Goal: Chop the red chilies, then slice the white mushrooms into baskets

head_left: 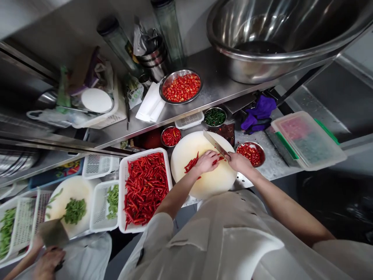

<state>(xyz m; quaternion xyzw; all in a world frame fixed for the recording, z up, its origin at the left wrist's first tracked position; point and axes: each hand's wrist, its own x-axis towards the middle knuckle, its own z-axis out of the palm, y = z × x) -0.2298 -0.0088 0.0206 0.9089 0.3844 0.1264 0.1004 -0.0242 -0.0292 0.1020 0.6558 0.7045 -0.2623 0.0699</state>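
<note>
My right hand [238,161] grips a kitchen knife [215,143] by the handle, its blade slanting away to the upper left over the round white cutting board [186,147]. Beside the blade, my left hand [208,161] curls its fingers over red chillies, holding them against the board. A small pile of red chillies [191,163] lies left of that hand. To the left of the board stands a white basket [169,171] heaped with whole red chillies [147,186]. On the right, a metal bowl [264,159] contains cut red chillies [250,152].
Behind the board are bowls of green chillies [215,116] and red chillies [171,136]. The shelf above bears a bowl of chopped chillies [182,88] and a large steel basin [256,70]. At lower left, a co-worker's hand [51,258] holds a cleaver [54,232] near chopped greens.
</note>
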